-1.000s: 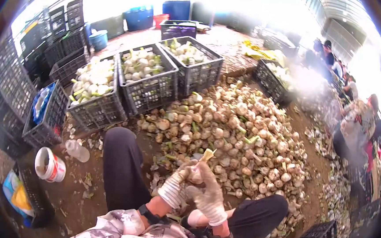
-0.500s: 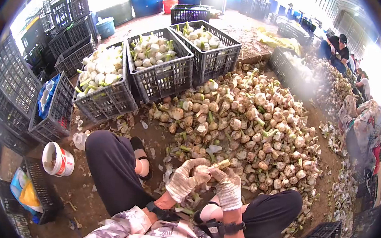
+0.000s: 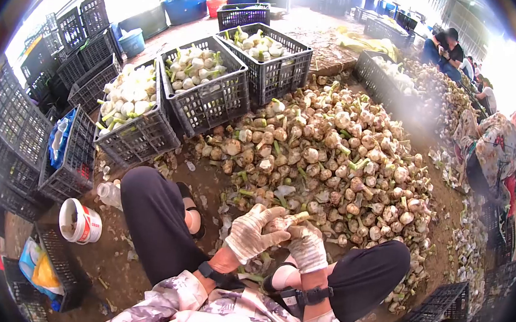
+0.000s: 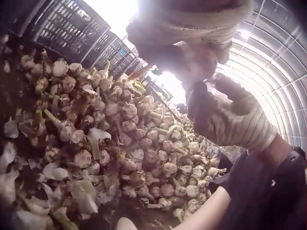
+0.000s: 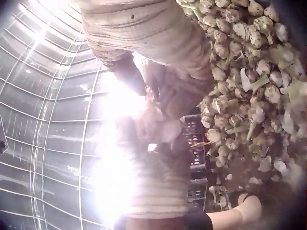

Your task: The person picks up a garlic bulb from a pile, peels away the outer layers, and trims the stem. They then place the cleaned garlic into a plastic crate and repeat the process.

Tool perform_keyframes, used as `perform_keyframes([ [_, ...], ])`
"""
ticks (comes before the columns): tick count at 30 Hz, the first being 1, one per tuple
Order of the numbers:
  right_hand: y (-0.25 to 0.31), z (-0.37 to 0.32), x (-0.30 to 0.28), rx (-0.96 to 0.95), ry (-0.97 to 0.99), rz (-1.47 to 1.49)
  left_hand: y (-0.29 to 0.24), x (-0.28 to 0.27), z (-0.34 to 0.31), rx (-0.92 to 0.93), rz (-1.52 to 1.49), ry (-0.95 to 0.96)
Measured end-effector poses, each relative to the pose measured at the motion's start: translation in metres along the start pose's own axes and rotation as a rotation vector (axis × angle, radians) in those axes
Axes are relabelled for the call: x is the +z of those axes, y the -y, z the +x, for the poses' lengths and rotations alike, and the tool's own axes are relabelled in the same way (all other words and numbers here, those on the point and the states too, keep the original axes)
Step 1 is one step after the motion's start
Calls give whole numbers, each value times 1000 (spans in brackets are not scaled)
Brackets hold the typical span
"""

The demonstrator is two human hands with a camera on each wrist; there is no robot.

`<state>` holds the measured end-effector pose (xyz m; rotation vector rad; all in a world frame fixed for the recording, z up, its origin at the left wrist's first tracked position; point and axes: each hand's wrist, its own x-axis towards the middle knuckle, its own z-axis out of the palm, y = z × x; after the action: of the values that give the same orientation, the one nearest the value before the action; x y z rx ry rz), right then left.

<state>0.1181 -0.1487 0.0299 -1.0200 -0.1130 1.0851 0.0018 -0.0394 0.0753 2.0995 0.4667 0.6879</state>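
Beside the near edge of the pile of garlic (image 3: pixel 341 167), a person's two gloved hands meet at one garlic bulb (image 3: pixel 277 224). The left hand (image 3: pixel 253 233) grips its rounded end, with the thumb and forefinger partly spread and the bulb between them. The right hand (image 3: pixel 309 248) has its fingers curled in closely and pinches the bulb near the stem; the exact fingertip contact is hidden. The stem (image 3: pixel 299 217) sticks out toward the right hand.

The bulb is above the near edge of the pile, between the person's bent knees. The dark trousers (image 3: pixel 158 226) show on both sides of the hands, and a dark band (image 3: pixel 217 274) circles the left wrist.

To the left of the pile, beyond its far left edge, three black crates (image 3: pixel 205 106) stand side by side, holding paler bulbs with short green stems (image 3: pixel 195 70). Farther left of the pile are a clear plastic container (image 3: pixel 110 194) and a white bucket (image 3: pixel 89 226) with red markings. Behind the pile lies a yellow sheet (image 3: pixel 368 44). Beyond its far right side, other people (image 3: pixel 451 53) sit near more garlic (image 3: pixel 431 83).
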Motion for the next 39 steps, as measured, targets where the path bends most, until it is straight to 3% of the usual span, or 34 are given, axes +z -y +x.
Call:
perform_keyframes([
  [2,-3,-1,-2,-4,33,90,-3,-1,0,39,94,1],
  [3,-1,-4,-4,-47,26,-19,-2,0,0,24,47,-1],
  [6,17,-14,9,19,49,185,10,13,-3,-385,-635,-66],
  [7,16,-15,11,0,38,152,15,11,-2,-372,-669,-26],
  [10,9,-6,9,-196,-72,-348,23,13,-3,-413,-725,-11],
  [11,10,-7,11,-138,-92,-253,24,14,-4,-424,-794,-27],
  [20,15,-14,13,-257,-26,-258,27,8,-2,-654,-1093,14],
  [24,16,-13,9,-215,78,-280,20,8,0,-546,-1025,-43],
  [29,-1,-1,5,69,170,192,40,16,-6,-504,-1013,17],
  [31,-4,0,-5,32,117,32,39,20,-5,-463,-847,3],
  [33,2,-2,-2,-26,14,-206,38,14,-3,-587,-903,93],
  [34,0,0,-1,-164,-13,-306,35,11,-2,-648,-930,142],
  [35,-5,5,0,-304,-39,-403,31,10,-6,-904,-1221,265],
  [36,-9,10,0,-445,-64,-497,34,11,-5,-946,-1319,258],
  [37,-11,15,-5,-413,-53,-646,38,13,-4,-989,-1416,250],
  [38,-4,7,6,-344,1,-475,23,6,3,-1031,-1513,242],
  [39,5,-4,16,-274,56,-304,1,7,7,-1281,-1247,-61],
])
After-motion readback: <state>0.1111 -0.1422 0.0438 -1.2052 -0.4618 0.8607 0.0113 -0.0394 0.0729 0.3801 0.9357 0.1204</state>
